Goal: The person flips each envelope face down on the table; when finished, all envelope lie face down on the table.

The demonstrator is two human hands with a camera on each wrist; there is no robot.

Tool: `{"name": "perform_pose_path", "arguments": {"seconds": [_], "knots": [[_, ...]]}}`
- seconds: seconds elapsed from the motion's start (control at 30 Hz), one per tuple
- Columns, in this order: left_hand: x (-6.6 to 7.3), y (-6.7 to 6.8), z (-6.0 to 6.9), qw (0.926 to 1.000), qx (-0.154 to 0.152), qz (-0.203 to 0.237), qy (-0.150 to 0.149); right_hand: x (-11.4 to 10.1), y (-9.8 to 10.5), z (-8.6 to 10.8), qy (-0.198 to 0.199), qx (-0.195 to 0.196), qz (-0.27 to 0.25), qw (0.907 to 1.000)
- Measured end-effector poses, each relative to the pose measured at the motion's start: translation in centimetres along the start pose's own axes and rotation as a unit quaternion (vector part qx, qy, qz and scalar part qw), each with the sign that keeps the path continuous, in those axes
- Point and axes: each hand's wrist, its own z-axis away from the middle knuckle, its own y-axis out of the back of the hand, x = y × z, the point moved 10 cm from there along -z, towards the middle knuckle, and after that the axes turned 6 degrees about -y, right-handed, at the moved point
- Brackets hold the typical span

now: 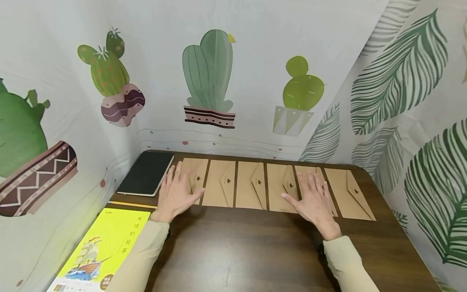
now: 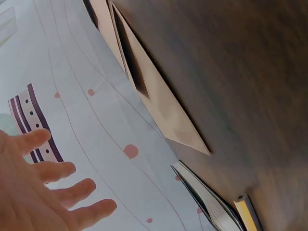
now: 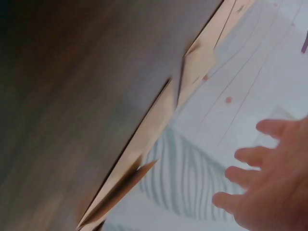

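I face a pale, creased wall covering point(image 1: 157, 24) that looks like cloth; it stands behind the tabletop and along my left and right. Ahead of me are printed a tall blue-green cactus point(image 1: 209, 71) and a smaller yellow-green cactus point(image 1: 303, 92), both in patterned pots. To my left I see a spotted cactus point(image 1: 109, 73) and, partly cut off, a larger green cactus point(image 1: 18, 134). Thin wavy lines with pinkish dots point(image 1: 185, 142) run low across the print. Big striped leaves point(image 1: 401, 73) fill my right side. My tabletop point(image 1: 237, 239) is dark brown wood grain with rounded far corners, and light leaves a soft sheen nearest me.
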Motion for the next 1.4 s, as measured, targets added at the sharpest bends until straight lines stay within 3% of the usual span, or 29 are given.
{"name": "perform_pose_path", "arguments": {"seconds": [0.23, 0.4, 0.53, 0.73, 0.93, 1.03, 1.2, 1.4], "knots": [[-1.2, 1.2, 0.0, 0.9973, 0.036, 0.043, 0.047, -4.3, 0.3, -0.1, 0.002, 0.034, -0.038, 0.9987], [-2.3, 2.3, 0.3, 0.9924, 0.062, 0.062, 0.086, -9.0, -1.1, 0.1, 0.013, 0.010, -0.095, 0.9954], [-3.5, 2.7, 0.9, 0.9881, 0.067, 0.065, 0.123, -14.1, -2.7, -0.1, 0.045, -0.019, -0.146, 0.9881], [-4.8, 2.2, 1.8, 0.9834, 0.042, 0.062, 0.165, -20.7, -5.6, -0.5, 0.085, -0.064, -0.176, 0.9786], [-5.2, 1.7, 1.6, 0.9844, 0.026, 0.046, 0.168, -25.0, -8.7, -0.8, 0.085, -0.101, -0.187, 0.9734], [-5.3, 1.2, 1.3, 0.9847, 0.009, 0.037, 0.170, -26.9, -10.0, -1.1, 0.081, -0.109, -0.169, 0.9763], [-6.3, 0.2, 1.3, 0.9794, -0.023, 0.031, 0.198, -30.3, -11.8, -1.6, 0.114, -0.105, -0.114, 0.9812], [-7.2, -1.7, 1.4, 0.9695, -0.082, 0.032, 0.229, -31.5, -14.2, -2.1, 0.099, -0.124, -0.063, 0.9853]]}}
